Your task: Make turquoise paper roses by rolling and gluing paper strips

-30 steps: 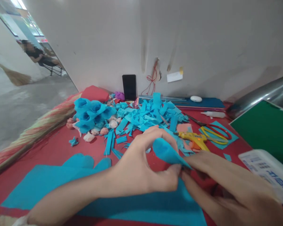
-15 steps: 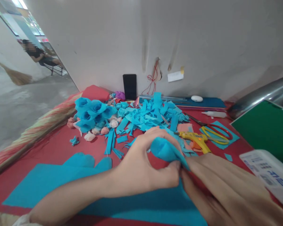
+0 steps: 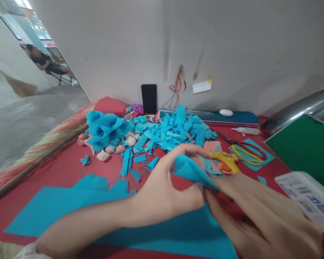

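Between my two hands is a piece of blue crepe paper (image 3: pixel 190 169), curled and bunched toward its right end. My left hand (image 3: pixel 167 190) curves around it, thumb and fingers closed on the paper. From the right, my right hand (image 3: pixel 259 208) pinches the narrow end of the same piece, its fingertips close to my left thumb. Beneath my forearm and hands lies a large flat blue crepe paper sheet (image 3: pixel 51 205). Rounded blue petal-shaped pieces (image 3: pixel 93 182) lie along its far edge. A yellow glue gun (image 3: pixel 225 160) rests just beyond my right hand.
Blue paper flowers (image 3: pixel 105 126) stand at the back left, beside a heap of blue paper scraps (image 3: pixel 175 127). Scissors (image 3: pixel 248 151) lie right of the glue gun. A white box (image 3: pixel 305 194) and green board (image 3: pixel 305 151) border the right. A person (image 3: pixel 47 63) sits far left.
My left hand's fingers have shifted slightly right over the crepe paper. The curled piece has tilted and looks narrower. My right hand has turned a little, still pinching the end.
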`<state>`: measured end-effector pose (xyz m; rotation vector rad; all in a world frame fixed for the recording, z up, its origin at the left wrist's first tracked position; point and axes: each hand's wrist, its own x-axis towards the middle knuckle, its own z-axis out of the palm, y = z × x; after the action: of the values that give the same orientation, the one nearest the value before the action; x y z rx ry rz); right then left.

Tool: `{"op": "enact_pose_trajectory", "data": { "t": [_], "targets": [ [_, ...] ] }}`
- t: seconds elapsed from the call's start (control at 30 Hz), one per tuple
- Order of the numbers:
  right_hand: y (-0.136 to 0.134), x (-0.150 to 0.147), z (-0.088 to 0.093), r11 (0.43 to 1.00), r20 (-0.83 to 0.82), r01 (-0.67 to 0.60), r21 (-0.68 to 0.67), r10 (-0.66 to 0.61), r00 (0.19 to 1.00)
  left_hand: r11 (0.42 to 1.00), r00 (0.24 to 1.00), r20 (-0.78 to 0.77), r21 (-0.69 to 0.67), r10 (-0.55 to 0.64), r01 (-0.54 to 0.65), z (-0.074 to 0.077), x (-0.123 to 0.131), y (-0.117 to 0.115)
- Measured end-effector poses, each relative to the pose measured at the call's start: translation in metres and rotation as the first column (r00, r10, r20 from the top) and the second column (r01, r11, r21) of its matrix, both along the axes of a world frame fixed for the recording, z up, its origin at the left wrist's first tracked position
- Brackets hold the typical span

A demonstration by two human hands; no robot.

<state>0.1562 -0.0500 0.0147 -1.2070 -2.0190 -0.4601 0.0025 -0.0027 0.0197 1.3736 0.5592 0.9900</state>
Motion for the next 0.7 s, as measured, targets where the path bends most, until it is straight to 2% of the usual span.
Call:
{"op": "enact_pose_trajectory", "data": {
  "t": [0.23,0.47,0.7],
  "targets": [
    [0.0038,0.0022,-0.0002,0.996,0.171,-0.033,0.081,0.018,0.985,0.999,1.0,0.009,-0.036,-0.009,0.01,-0.0046,-0.0008,-0.0003],
    [0.0015,0.0016,-0.0031,0.999,0.152,0.003,0.046,-0.01,0.988,0.999,0.999,0.048,-0.053,-0.004,0.007,-0.0028,0.0006,0.0009],
    [0.0051,0.0073,-0.0054,0.989,0.27,-0.106,0.106,0.073,0.96,0.993,0.999,0.005,-0.115,0.035,-0.034,-0.0027,0.0028,-0.0003]
  ]
}}
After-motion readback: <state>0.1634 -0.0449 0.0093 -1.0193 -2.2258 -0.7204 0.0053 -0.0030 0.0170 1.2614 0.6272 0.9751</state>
